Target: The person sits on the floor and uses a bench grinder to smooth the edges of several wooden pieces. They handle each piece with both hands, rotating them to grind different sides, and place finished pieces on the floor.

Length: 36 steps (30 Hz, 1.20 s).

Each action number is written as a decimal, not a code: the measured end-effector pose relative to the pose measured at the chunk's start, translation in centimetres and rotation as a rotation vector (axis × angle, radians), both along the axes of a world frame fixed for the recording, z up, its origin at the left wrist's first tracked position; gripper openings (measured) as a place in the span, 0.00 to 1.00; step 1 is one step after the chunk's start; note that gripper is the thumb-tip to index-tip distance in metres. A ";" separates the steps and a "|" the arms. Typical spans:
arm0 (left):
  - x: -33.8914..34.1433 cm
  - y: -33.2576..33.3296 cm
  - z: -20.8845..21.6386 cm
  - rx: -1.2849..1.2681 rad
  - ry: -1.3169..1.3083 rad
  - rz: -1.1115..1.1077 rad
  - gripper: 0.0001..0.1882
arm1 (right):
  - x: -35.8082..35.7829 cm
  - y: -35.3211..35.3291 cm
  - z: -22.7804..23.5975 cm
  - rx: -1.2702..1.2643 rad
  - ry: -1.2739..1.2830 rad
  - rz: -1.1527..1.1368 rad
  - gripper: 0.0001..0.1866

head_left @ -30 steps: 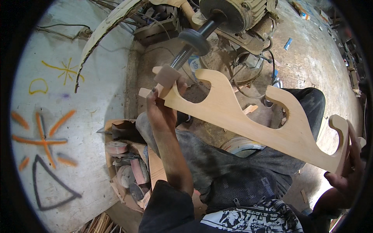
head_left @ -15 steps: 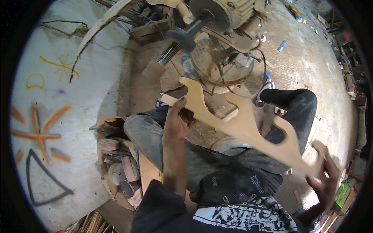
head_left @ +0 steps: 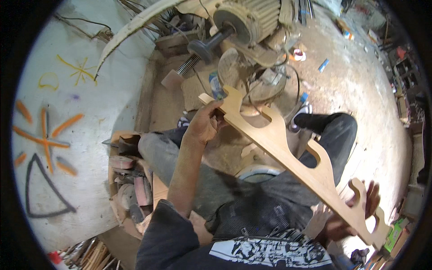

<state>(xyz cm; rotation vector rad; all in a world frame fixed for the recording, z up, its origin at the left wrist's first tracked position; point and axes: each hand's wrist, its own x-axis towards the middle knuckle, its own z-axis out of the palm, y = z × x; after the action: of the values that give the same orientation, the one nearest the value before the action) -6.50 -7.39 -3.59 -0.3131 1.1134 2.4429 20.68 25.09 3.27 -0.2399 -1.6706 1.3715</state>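
Observation:
A long pale wooden board (head_left: 276, 141) with a row of curved hook-shaped cutouts slants over my lap, from upper left to lower right. My left hand (head_left: 204, 123) is closed round its upper left end, the thumb on top near the first hook. My right hand (head_left: 337, 227) lies behind the lower right part, with fingers stretched out past the hooks. The board partly covers this hand, and I cannot tell how firmly it touches the wood.
Ahead stands a motor (head_left: 247, 24) with a shaft, a dark wheel and a spring. A cardboard box (head_left: 117, 204) of worn sanding blocks and discs sits at my left, by a white painted panel (head_left: 90, 157). A round rim (head_left: 258, 173) shows beneath the board.
The board has turned so its long edge shows, and its right end sits lower. My right hand has moved from that end down and left, behind the board. My left hand keeps its grip.

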 end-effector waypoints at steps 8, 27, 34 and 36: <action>2.1 2.2 2.8 -0.005 0.219 0.279 0.18 | -5.0 0.1 7.7 0.147 0.293 0.201 0.31; 1.7 0.6 2.2 -0.133 0.488 0.464 0.20 | -7.5 -0.8 12.9 0.503 0.388 0.416 0.31; -1.7 -2.6 0.7 -0.093 0.315 0.525 0.13 | -9.8 -3.5 12.9 0.478 0.358 0.472 0.32; -2.9 -3.7 0.2 -0.120 0.375 0.503 0.13 | -11.0 -4.9 12.5 0.460 0.338 0.500 0.32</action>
<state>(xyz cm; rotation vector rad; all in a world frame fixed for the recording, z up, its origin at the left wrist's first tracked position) -9.39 -11.08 -3.40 -0.1905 1.4889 2.9680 9.64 20.17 15.75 0.6786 -1.7571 1.2369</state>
